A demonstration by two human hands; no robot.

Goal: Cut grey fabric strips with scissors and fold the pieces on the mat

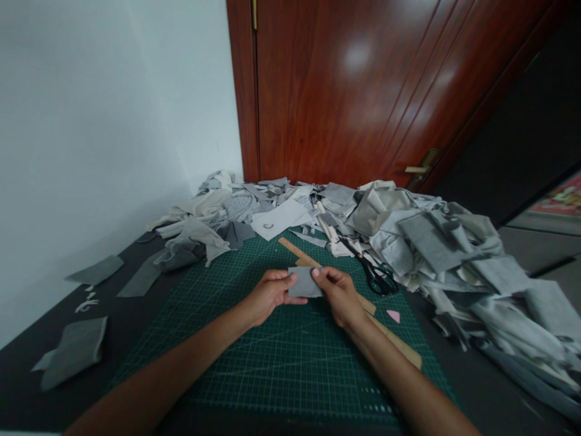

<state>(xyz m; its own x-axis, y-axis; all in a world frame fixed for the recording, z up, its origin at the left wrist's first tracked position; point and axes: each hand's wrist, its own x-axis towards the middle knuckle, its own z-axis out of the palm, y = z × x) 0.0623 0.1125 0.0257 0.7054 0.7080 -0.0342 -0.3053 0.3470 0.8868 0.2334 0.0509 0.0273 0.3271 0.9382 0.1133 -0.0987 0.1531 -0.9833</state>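
A small grey piece of fabric (pixel 304 283) is held up between both hands above the green cutting mat (pixel 254 357). My left hand (pixel 272 295) pinches its left edge, thumb on top and fingers underneath. At the opposite edge, my right hand (pixel 338 292) grips the same piece with thumb and fingers. Wooden rulers (pixel 394 342) lie on the mat under and beside my right hand and forearm. Black-handled scissors (pixel 379 278) rest to the right, partly against the scraps. Close by is a pink triangular tailor's chalk (pixel 393 315).
A large heap of grey and cream fabric (pixel 431 242) spreads along the right side. More scraps (pixel 195 236) pile up at the back left. A white paper (pixel 281 219) lies on the heap. Folded grey cloth (pixel 75 351) sits at left. A wooden door (pixel 336 91) stands behind.
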